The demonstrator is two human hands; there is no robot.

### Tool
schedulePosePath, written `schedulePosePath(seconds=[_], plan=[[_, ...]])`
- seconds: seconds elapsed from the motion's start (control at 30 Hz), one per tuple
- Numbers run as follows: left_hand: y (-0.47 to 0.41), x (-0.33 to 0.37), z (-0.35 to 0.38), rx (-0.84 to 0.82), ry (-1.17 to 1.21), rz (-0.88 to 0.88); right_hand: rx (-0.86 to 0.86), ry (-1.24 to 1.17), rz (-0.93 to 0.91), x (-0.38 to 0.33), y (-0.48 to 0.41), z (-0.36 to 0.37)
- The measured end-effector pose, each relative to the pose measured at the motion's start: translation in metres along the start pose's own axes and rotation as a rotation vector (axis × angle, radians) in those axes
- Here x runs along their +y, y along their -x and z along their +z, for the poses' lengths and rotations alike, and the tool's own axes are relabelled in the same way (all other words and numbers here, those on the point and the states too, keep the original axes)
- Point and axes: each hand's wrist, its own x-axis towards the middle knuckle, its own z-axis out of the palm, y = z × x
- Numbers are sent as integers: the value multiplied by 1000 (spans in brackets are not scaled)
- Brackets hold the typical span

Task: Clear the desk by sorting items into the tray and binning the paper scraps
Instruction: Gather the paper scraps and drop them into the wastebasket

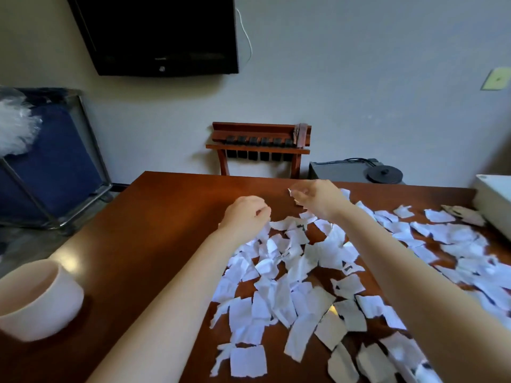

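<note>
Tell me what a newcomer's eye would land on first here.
First the torn paper scraps, strewn white over the middle and right of the brown desk. Next the two hands above the far edge of that litter: the right hand pinches a scrap, the left hand is curled over the pile. Then the pale bin at the desk's near left.

No legible text anywhere. Dark print marks on some paper scraps, too small and blurred to read. Round logo on lower bezel of far wall television, unreadable.
</note>
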Motion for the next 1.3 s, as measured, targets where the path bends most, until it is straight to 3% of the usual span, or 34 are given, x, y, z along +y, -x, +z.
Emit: schedulePosePath(seconds=[0.13, 0.27, 0.4, 0.73, 0.87, 0.97, 1.1, 1.2, 1.3], plan=[[-43, 28, 11, -49, -163, 65, 97, 194, 48, 48, -9, -8], [-87, 48, 44, -161, -291, -7, -110, 300, 197, 91, -16, -5], [-103, 55, 72, -296, -325, -89, -237, 314, 214, 111, -13, -3], [-69, 71, 90, -357, -174, 16, -306, 198, 115, 127, 42, -23], [-49, 81, 98, -366, -147, 51, -320, 11, 122, 126, 74, -41], [-46, 93, 104, -374, -128, 30, -188, -143, 187, 129, 91, -57], [-52, 122, 102, -184, -90, 63, 131, 33, 233, 165, 86, -80], [-57, 143, 109, -169, -116, 117, 114, 257, 363, 200, 76, -92], [-59, 159, 124, -315, -207, 169, -30, 219, 532, 219, 68, -93]])
